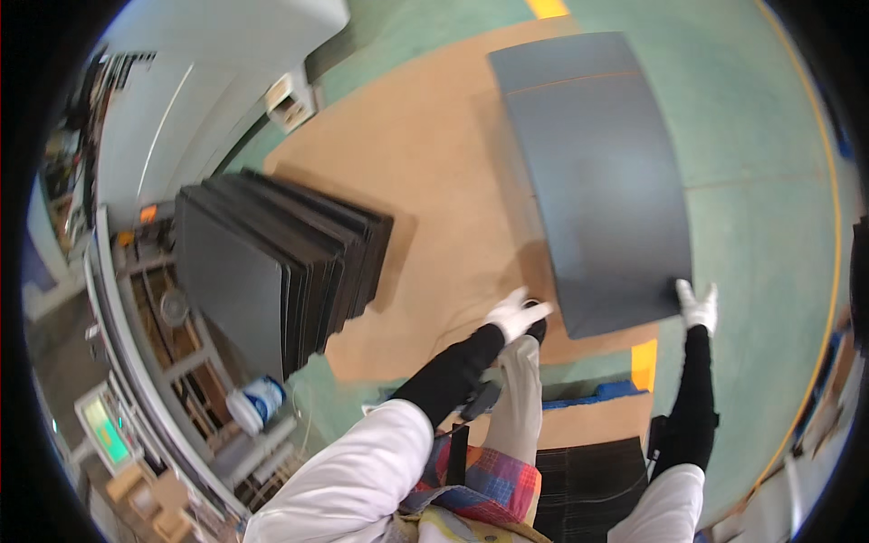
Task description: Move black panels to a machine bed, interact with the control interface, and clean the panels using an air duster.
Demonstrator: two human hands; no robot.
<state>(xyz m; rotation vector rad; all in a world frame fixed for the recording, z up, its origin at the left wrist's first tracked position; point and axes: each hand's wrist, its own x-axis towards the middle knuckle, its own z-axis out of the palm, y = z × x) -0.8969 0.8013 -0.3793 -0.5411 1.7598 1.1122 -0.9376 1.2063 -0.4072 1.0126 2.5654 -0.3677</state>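
A large dark grey rectangular panel (597, 181) is in front of me, over the right part of a brown board on the floor. Gloved in white, my left hand (519, 315) is just left of the panel's near corner, fingers spread and nothing in them; a small gap shows between it and the panel. My right hand (697, 306), also white-gloved, is at the panel's near right corner with thumb and fingers apart; whether it presses on the edge is unclear. To the left stands a stack of similar dark panels (285, 262), its layers unevenly offset.
The brown board (434, 136) lies on a green floor (742, 208) with yellow lines. A white machine (199, 109) rises at the far left. Nearer are a metal frame (195, 362) and a blue-and-white tub (256, 404). More dark sheets (588, 489) lie beside my legs.
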